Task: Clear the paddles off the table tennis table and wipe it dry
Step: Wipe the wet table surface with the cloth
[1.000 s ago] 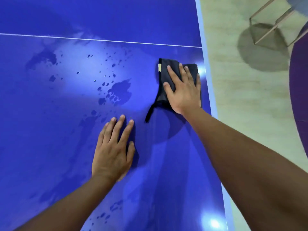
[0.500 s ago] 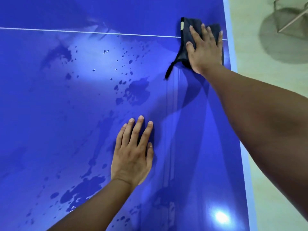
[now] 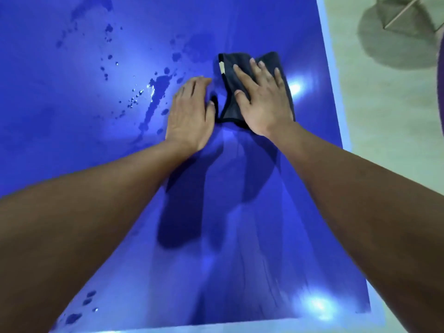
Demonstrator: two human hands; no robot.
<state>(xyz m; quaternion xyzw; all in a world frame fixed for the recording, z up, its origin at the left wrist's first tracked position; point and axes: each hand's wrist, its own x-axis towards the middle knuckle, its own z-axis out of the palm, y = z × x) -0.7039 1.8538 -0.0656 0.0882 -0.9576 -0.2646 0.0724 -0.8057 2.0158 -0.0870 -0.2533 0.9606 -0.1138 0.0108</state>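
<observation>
While you lean over the counter [image 3: 240, 212], the stock reads thus.

Item, cloth [image 3: 228, 68]: dark, folded, pale tag on its left hem. It lies flat on the counter near the right-hand edge strip [image 3: 334, 97], at the far end of a streaked, mostly dry lane. By my reading it sits there because the wet lies just to its left.

Item, right hand [image 3: 264, 102]: palm down on the cloth, fingers [image 3: 242, 75] straight and spread wide, curled round nothing. The spread presses the whole fold, so it mops rather than skids.

Item, left hand [image 3: 189, 114]: flat on bare counter just beside the cloth, its fingers [image 3: 192, 85] straight and close together, holding nothing. It looks like a prop for your reach, not a working hand.

Item, puddle [image 3: 158, 87]: long dark patch with scattered drops, just beside the left hand's outer edge; fainter smears lie beyond.

Item, stray drops [image 3: 79, 308]: near left corner, well apart from the cloth.

Item, paddles: none in view. Judged cleared, though the counter's far end is out of frame.

Item, floor [image 3: 384, 140]: pale, with metal legs [image 3: 396, 18] of some furniture at top right.

Status: wiping partly done. Your next pass probably wants the cloth carried leftward through the puddle, with the left hand lifted clear first.
</observation>
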